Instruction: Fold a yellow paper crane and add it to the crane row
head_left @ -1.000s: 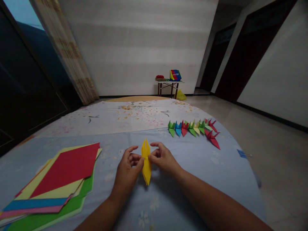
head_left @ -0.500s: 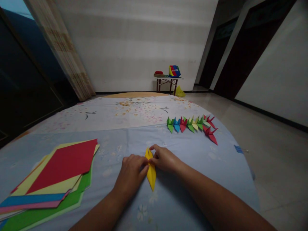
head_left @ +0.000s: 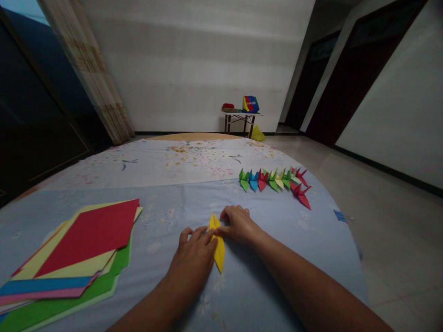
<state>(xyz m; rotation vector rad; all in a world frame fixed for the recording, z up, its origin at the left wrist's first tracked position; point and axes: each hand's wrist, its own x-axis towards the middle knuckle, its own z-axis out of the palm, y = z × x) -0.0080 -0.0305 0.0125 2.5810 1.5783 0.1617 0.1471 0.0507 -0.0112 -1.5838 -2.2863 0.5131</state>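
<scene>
A narrow yellow origami paper (head_left: 218, 253), folded to a long diamond with a slit at its far end, lies on the blue cloth in front of me. My left hand (head_left: 195, 251) is on its left side, fingertips and thumb pressed on the paper. From the right, my right hand (head_left: 238, 224) touches the paper's middle with its thumb, the other fingers curled above. Both hands cover part of the paper's middle. Beyond them stands a row of folded paper cranes in several colours, among them a blue crane (head_left: 253, 180) and a red crane (head_left: 301, 194).
A stack of coloured paper sheets, topped by a red sheet (head_left: 92, 235), lies on the left of the round table. Flowered tablecloth (head_left: 152, 161) covers the far half. A small blue item (head_left: 339, 216) sits at the right edge. Farther off is a low stand (head_left: 242, 114).
My left hand has slid forward over the paper, with its fingers straighter. My right index finger has drawn back from the paper's far tip. The view has shifted slightly.
</scene>
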